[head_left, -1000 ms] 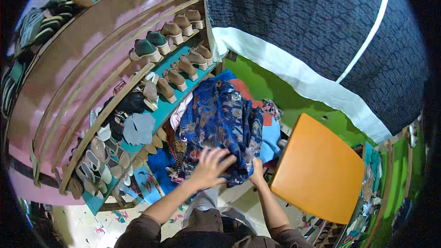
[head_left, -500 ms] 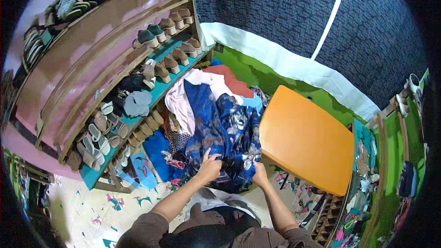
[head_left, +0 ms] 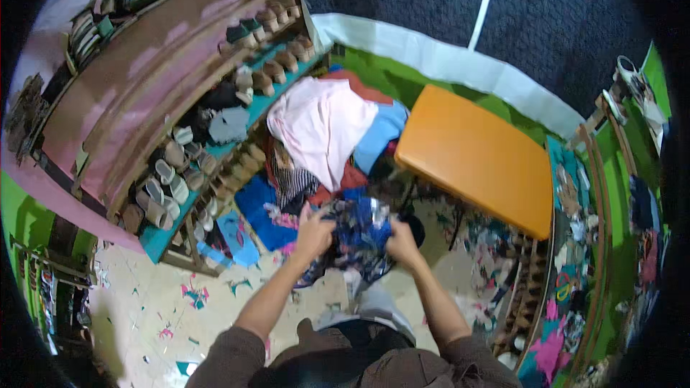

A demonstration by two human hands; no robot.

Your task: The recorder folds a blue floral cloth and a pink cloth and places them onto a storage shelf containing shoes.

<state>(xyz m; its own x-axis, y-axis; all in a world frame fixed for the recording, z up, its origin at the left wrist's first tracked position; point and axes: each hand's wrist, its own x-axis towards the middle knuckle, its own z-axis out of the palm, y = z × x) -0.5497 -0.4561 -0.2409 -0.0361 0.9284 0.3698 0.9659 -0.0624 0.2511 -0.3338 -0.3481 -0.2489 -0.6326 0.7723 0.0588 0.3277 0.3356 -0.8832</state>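
A dark blue patterned cloth [head_left: 359, 226] hangs bunched between my two hands, blurred by motion. My left hand [head_left: 314, 236] is closed on its left edge. On the opposite edge, my right hand [head_left: 402, 243] grips the same cloth. Just beyond lies a heap of fabric: a pale pink cloth [head_left: 323, 122] on top, a light blue cloth [head_left: 382, 136] at its right, and a rust-red cloth [head_left: 370, 88] behind. A striped dark cloth [head_left: 296, 183] sticks out at the heap's near left side.
An orange padded seat [head_left: 474, 158] stands right of the heap. Along the left runs a wooden rack [head_left: 162, 233] with shoes and lasts. Several coloured scraps [head_left: 194, 294] litter the tiled floor. At the right is a cluttered shelf [head_left: 568, 230]. A dark curtain [head_left: 402, 0] hangs behind.
The patterned cloth has come off the heap toward me, gathered smaller in both hands. The pink cloth beneath is now uncovered. The whole view has shifted slightly.
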